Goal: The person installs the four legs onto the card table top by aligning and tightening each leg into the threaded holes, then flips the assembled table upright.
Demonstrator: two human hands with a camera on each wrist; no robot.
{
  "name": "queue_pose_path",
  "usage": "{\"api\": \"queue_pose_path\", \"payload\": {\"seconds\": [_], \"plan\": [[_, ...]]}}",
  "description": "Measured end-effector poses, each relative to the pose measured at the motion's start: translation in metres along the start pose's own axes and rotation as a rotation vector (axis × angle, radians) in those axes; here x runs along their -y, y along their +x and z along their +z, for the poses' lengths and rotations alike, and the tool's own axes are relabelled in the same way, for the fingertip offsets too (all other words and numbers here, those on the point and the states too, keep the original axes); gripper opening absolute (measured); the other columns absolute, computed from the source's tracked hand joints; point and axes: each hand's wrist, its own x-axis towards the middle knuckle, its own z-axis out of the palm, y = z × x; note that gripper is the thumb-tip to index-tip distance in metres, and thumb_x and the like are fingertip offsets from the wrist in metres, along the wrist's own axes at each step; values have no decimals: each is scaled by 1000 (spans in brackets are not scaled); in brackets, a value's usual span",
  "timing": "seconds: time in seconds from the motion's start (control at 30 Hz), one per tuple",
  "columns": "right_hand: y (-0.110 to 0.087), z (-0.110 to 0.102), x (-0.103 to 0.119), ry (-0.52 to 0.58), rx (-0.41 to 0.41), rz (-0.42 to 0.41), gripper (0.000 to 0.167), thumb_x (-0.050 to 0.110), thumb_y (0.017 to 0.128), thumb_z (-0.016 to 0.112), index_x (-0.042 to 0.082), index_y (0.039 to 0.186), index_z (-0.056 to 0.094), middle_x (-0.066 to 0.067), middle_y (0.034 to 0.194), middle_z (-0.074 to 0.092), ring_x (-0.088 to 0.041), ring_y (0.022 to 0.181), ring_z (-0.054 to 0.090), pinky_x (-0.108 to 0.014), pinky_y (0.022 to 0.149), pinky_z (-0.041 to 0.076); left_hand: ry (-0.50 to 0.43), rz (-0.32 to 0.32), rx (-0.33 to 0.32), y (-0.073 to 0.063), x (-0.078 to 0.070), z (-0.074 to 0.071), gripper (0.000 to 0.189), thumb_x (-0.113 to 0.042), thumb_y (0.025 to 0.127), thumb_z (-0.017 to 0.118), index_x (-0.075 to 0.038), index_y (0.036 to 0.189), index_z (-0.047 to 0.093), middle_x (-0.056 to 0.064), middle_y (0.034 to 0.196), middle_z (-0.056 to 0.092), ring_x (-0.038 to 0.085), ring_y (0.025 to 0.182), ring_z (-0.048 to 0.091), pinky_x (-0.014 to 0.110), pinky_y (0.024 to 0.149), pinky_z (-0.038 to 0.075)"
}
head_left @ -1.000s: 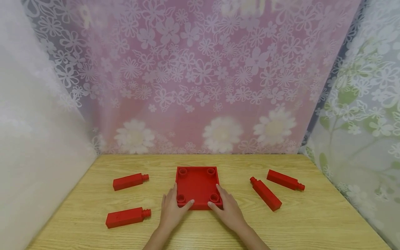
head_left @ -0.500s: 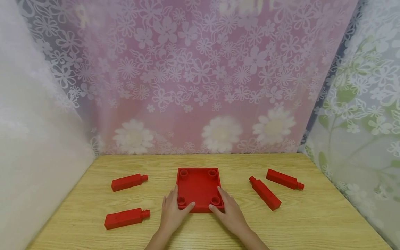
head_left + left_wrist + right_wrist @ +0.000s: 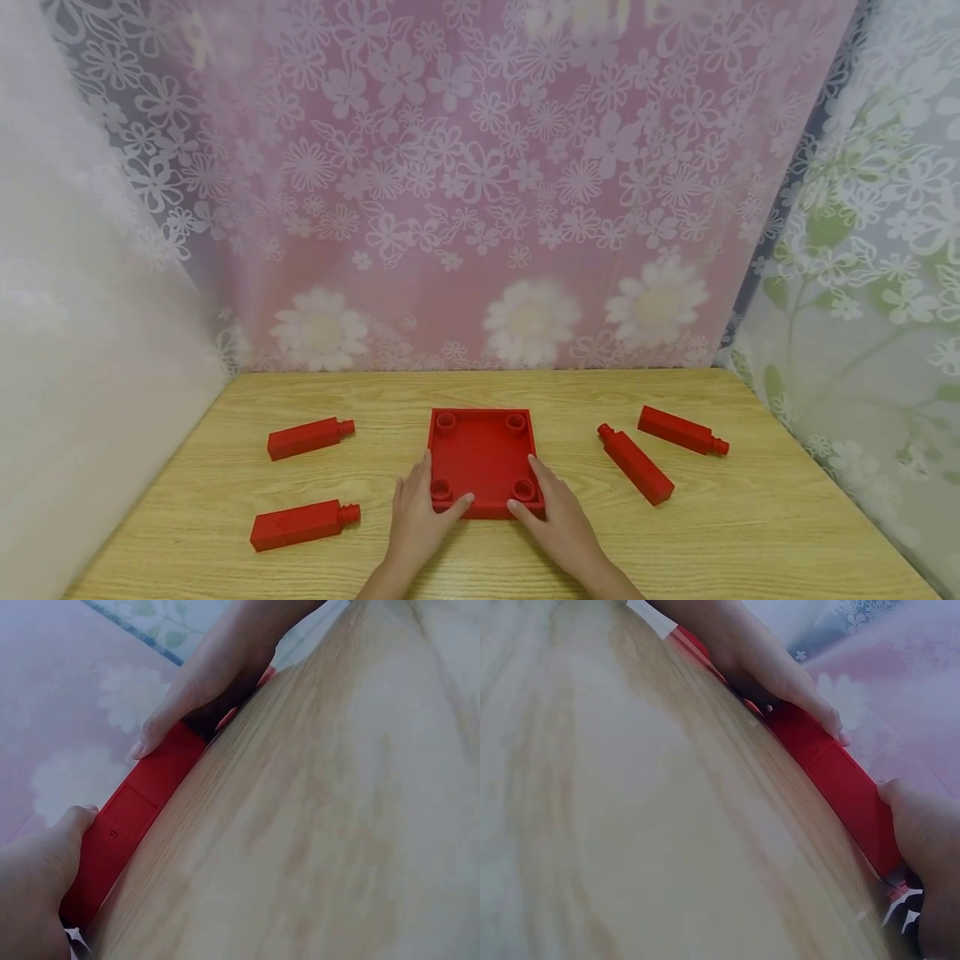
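A red square tray-like piece point(image 3: 483, 458) with a raised rim and a round socket in each corner lies flat on the wooden table, sockets up. My left hand point(image 3: 418, 515) grips its near left corner, thumb on the front wall and fingers along the left side. At the near right corner my right hand point(image 3: 562, 521) holds it the same way. The left wrist view shows the front wall point(image 3: 124, 817) with a small mark and a recessed square between the two thumbs. Fingers beneath or behind the sides are partly hidden.
Two red square posts with threaded-looking ends lie at the left, one farther point(image 3: 306, 438) and one nearer point(image 3: 296, 525). At the right lie two similar posts, one slanted point(image 3: 637, 467) and one behind it point(image 3: 678, 430). Flowered curtains point(image 3: 480, 208) enclose the wooden table point(image 3: 480, 387).
Both hands have drawn the red tray-like piece a little toward me and slightly right across the table. The loose posts have stayed in place.
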Motion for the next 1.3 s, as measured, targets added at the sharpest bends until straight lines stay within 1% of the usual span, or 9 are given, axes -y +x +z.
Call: {"api": "queue_pose_path", "payload": {"seconds": [0.23,0.57,0.73,0.9,1.03,1.13,1.23,1.3], "plan": [[-5,-3,2,5,2,12,78,53,84,58,10,143,32,-12,141,36,-37,124,35,-58,93,32,-14,-27,10,-4,-4,1,94,-50,76,69,3,142,27,23,138,36,39,127,29,54,104,9],[-12,-9,1,1,17,29,79,54,83,58,11,144,32,-12,140,37,-36,125,35,-58,93,33,-1,-20,7,-11,-9,3,95,-51,75,69,3,141,28,23,136,38,40,126,30,55,104,11],[-14,-9,0,1,24,44,79,55,83,58,11,144,32,-12,140,37,-36,124,35,-57,93,33,7,-33,10,-15,-13,3,94,-50,75,70,3,141,28,23,136,38,40,126,30,55,103,13],[-17,-10,-2,1,41,72,80,55,82,58,11,144,31,-11,140,37,-36,124,35,-57,93,33,33,-61,31,-20,-17,3,94,-52,75,69,3,140,28,23,136,38,40,127,28,56,103,12],[-18,-11,-2,-4,53,93,81,58,82,57,12,144,31,-12,140,38,-38,125,34,-59,93,33,41,-69,42,-22,-19,4,96,-54,75,67,4,140,28,24,135,38,41,127,27,56,103,12],[-19,-11,-2,-3,57,94,81,58,82,56,12,144,31,-13,140,38,-38,125,34,-58,93,33,52,-74,53,-22,-20,3,96,-57,75,65,3,141,28,24,136,37,41,128,26,56,103,12],[-20,-13,-1,-1,58,90,81,59,82,56,12,144,31,-13,140,37,-36,125,35,-58,93,33,54,-78,78,-22,-21,1,94,-56,76,65,2,140,30,25,139,32,42,129,22,59,101,15],[-20,-13,-1,-2,59,89,81,59,82,55,12,144,31,-12,140,37,-36,125,35,-57,93,33,38,-79,102,-21,-22,-4,90,-53,76,66,1,140,32,24,141,28,42,130,18,62,98,19]]}}
